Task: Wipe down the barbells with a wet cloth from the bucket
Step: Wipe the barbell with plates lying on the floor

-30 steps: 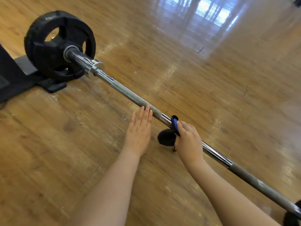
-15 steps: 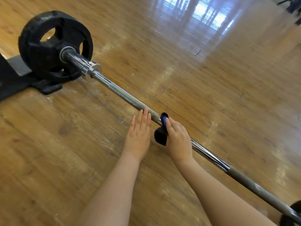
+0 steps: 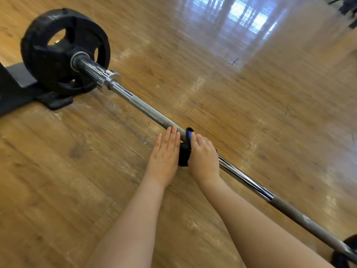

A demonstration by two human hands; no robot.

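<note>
Both hands meet the barbell [image 3: 146, 110]: right hand [image 3: 202, 157] fingers clasp the cloth [image 3: 184, 153] around it, left hand [image 3: 164, 153] flat.

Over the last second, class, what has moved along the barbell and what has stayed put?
The right hand, gripping the dark cloth round the bar, slid it along the shaft toward the weight plate, closing up beside the left hand. The left hand stayed flat, fingertips against the bar; the barbell itself did not shift.
</note>
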